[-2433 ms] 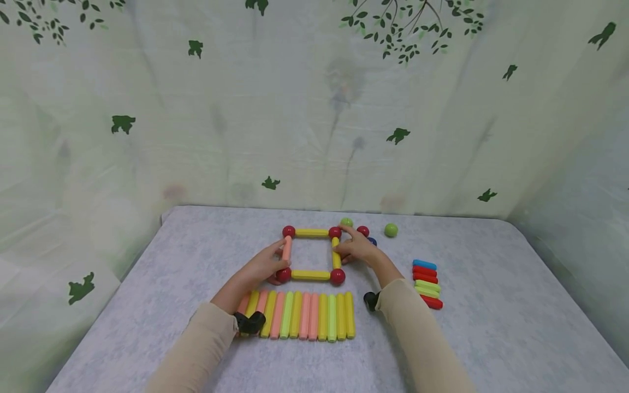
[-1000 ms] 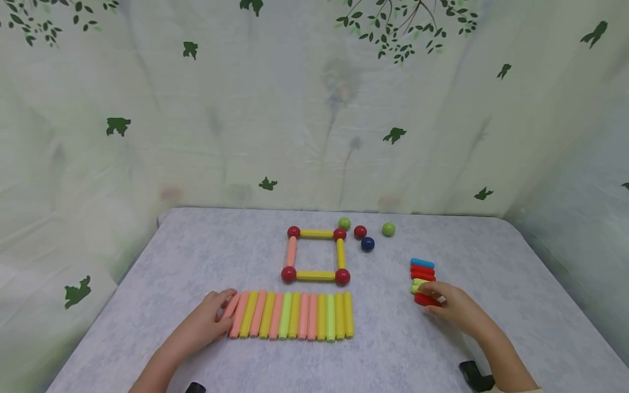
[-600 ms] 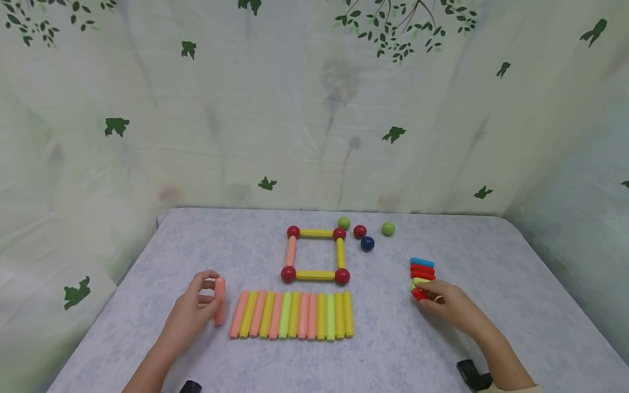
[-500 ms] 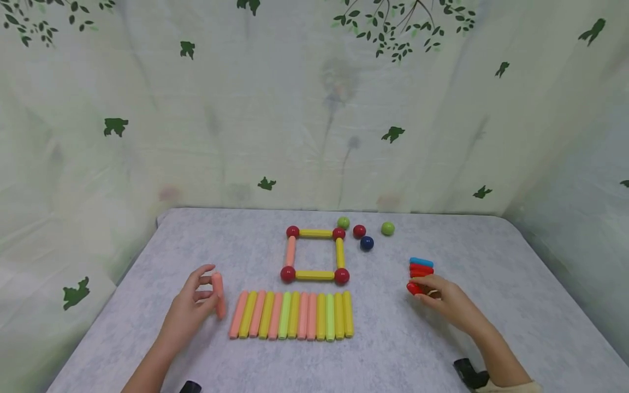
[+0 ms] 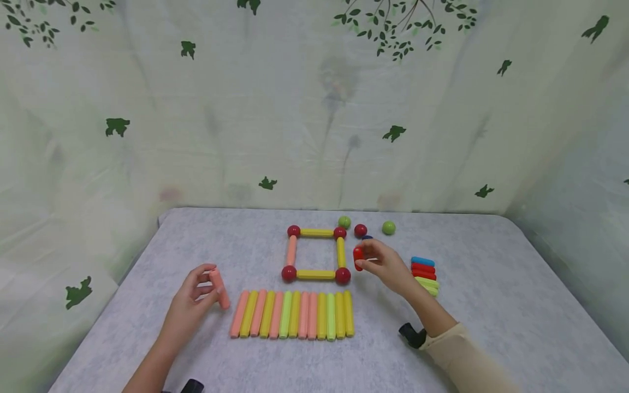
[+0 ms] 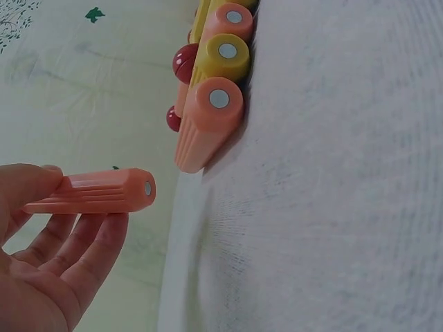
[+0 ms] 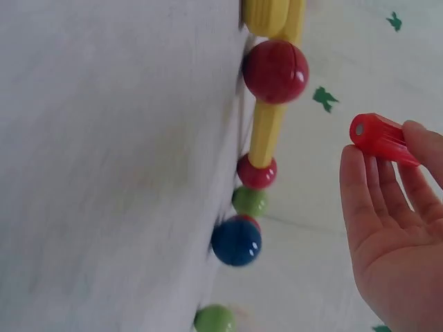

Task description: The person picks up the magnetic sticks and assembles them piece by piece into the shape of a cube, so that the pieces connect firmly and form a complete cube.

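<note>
My left hand (image 5: 190, 303) pinches a pink magnetic rod (image 5: 219, 288) between thumb and fingers, left of the row of rods. In the left wrist view that rod (image 6: 104, 192) is off the table, a silvery disc in its end. My right hand (image 5: 390, 267) pinches a short red magnetic rod (image 5: 358, 258) just right of the square. The right wrist view shows this red rod (image 7: 381, 137) raised, apart from the balls. The square lies flat: red balls (image 5: 343, 275) at its corners, yellow rods (image 5: 316, 274) on three sides, a pink rod (image 5: 292, 251) on the left.
A row of pink, yellow and green rods (image 5: 295, 315) lies in front of the square. Green balls (image 5: 389, 227), a red ball (image 5: 361, 230) and a partly hidden blue ball (image 7: 237, 242) sit behind my right hand. Short blue, red and green rods (image 5: 425, 275) lie at right.
My left hand lifted the leftmost pink rod from the row and moved it left, then tilted it. My right hand took the nearest short red rod and carried it left towards the square.
</note>
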A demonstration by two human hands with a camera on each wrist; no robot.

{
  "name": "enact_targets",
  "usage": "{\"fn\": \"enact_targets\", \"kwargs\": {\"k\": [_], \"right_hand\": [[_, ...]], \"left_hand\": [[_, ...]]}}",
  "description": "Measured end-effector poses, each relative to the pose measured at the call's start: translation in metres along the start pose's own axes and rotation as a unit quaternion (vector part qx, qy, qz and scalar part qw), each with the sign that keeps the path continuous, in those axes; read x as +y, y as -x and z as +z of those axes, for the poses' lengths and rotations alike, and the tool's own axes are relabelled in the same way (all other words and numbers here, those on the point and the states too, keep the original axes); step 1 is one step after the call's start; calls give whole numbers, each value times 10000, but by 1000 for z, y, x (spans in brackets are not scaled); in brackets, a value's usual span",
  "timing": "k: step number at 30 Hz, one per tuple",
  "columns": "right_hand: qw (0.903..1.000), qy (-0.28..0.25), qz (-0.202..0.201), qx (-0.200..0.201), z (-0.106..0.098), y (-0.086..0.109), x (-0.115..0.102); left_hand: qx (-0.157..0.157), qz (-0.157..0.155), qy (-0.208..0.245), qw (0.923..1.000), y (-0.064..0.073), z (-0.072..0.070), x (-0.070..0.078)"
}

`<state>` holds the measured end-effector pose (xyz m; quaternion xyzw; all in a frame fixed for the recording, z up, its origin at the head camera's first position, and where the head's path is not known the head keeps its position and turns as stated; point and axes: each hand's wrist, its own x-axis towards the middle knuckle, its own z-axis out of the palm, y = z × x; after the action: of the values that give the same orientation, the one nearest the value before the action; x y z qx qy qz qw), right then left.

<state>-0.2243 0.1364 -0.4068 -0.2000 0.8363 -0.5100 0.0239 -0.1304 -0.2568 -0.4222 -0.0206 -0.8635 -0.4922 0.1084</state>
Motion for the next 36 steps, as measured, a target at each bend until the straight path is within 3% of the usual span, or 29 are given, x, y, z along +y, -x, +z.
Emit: {"fn": "enact_targets", "kwargs": {"k": [5,10,16,19,22,25,32,36], "right_hand": [[10000,-71,54,-26,19,-22,7],[9995,16,258,-201,31,-31,9],[9986,122,418,-303,35,-33,11],[9986,142,387,-339,36,-33,10],[9983,252,311,-432,37,-33,8],[9972,483,148,-545,39,-34,6],[9958,653,-39,-644,42,-34,3],[9953,708,101,-653,42,-34,2]], "left_hand": [[-12,-85,-17,10000,0,2,1],[-73,-184,14,9998,0,3,1],[3,132,57,9999,-5,6,6],[63,328,314,9989,-13,12,17],[-1,355,889,9954,-25,24,32],[-152,289,1624,9862,-38,42,48],[-269,159,2968,9544,-67,86,70],[-239,-2,3755,9265,-82,110,73]]}}
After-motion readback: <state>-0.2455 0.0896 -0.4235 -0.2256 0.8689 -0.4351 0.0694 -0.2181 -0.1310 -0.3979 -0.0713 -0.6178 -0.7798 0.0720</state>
